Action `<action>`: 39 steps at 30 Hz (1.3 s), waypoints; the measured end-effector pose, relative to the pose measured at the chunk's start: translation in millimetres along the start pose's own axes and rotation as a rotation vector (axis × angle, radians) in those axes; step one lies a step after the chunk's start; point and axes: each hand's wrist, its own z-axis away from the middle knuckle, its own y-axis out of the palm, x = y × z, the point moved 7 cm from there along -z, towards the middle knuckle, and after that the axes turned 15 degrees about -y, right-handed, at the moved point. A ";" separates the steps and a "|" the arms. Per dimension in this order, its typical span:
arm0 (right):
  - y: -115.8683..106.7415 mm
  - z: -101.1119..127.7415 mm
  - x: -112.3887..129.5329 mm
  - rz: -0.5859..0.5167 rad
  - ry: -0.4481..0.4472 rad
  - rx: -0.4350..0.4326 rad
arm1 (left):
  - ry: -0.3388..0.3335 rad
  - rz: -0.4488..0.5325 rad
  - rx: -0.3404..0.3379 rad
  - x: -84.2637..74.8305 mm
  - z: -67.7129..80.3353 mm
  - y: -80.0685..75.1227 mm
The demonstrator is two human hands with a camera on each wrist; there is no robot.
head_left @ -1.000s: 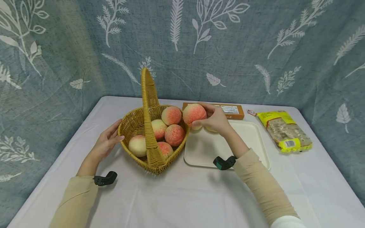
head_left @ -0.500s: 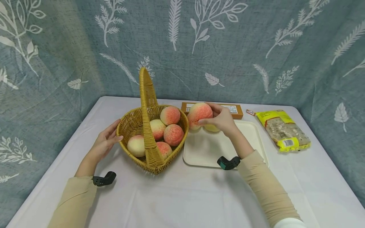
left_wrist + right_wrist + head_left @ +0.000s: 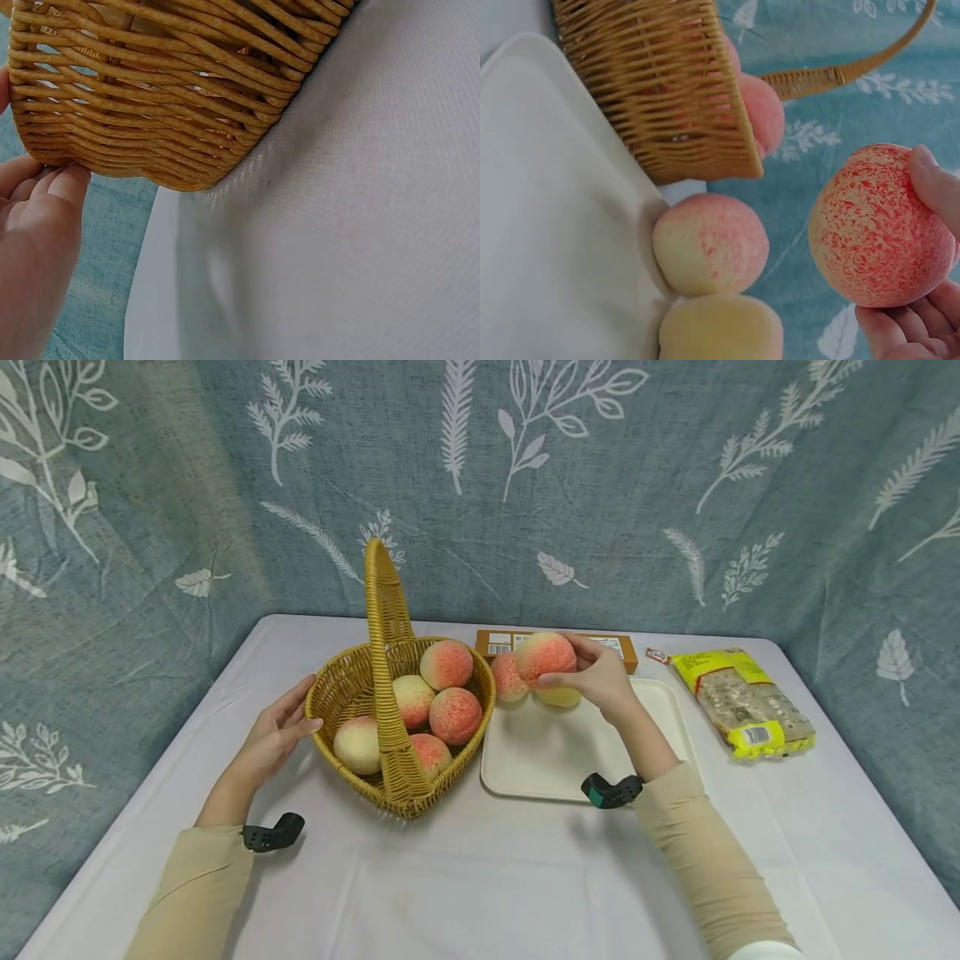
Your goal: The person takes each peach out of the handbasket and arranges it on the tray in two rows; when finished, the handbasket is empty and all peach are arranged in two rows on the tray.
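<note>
Peach: judged light, slightly soft; grainy skin likely slips little, could dent or scuff under a hard squeeze. Best hold: lightly across its widest part, thumb opposite fingers.

Right hand: thumb and fingers clamped on this peach, which sits at 10 o'clock from the palm, above the tray. Second peach at 8 o'clock from it, yellow peach at 6. Basket, at 8, holds more.

Left hand: thumb and fingers apart, touching basket between 9 and 10 o'clock.
</note>
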 end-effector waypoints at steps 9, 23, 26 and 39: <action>-18.4 5.9 -11.6 0.003 0.032 -0.048 | -0.004 0.001 -0.001 -0.3 0.7 -0.5; -59.5 22.0 -19.2 0.063 0.029 -0.119 | 0.001 0.015 0.002 -3.0 0.6 0.5; -67.6 24.9 -22.2 0.071 0.040 -0.133 | -0.003 0.014 0.000 -3.4 0.5 0.6; -94.1 34.1 -45.6 0.105 0.144 -0.222 | -0.019 0.004 -0.010 -4.5 0.2 0.6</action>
